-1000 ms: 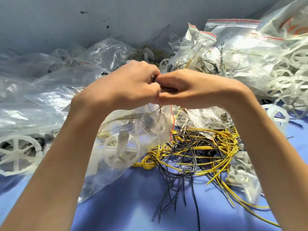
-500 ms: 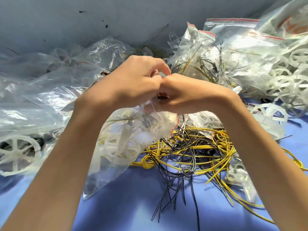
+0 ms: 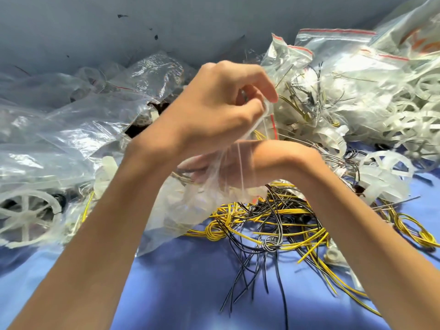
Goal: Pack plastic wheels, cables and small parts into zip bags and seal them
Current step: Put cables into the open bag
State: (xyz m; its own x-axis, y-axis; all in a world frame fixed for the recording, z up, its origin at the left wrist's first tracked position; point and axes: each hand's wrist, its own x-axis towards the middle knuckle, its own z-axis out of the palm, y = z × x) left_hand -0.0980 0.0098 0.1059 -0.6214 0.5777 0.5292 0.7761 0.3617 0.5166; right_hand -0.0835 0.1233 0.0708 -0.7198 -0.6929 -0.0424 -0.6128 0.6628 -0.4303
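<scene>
Cables point(image 3: 273, 225) and zip bags point(image 3: 345, 67) litter blue tabletop point(image 3: 190, 294) against grey wall point(image 3: 95, 32).

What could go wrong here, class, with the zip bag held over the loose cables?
1. The left hand pinches the zip bag only at its top edge; the loaded bag might slip and spill.
2. The tangled cables lie just below and could snag.
3. The right hand shows blurred through plastic, so its grip is unclear.

Blue surface point(image 3: 190, 294), maybe cloth: tangled yellow-black cables point(image 3: 273, 225), loose white wheel point(image 3: 385, 177), filled zip bags point(image 3: 357, 91).
</scene>
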